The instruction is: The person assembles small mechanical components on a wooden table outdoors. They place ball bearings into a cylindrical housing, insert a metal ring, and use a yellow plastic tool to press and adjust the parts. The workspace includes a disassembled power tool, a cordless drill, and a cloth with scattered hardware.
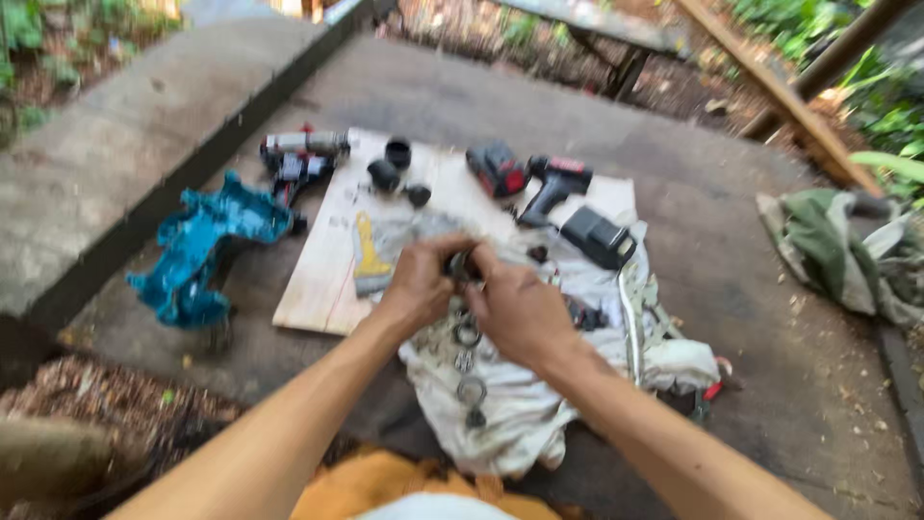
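Observation:
My left hand and my right hand meet above a white cloth, fingers closed together around a small dark metal part. The frame is blurred, so the part's shape is unclear. Below the hands, several metal rings and small parts lie in a row on the cloth. A yellow-handled scraper lies just left of my left hand on a light wooden board.
A teal tool housing lies left of the board. A stripped drill body, black round parts, a red and black battery, a black drill and a black block sit at the back. A green cloth lies right.

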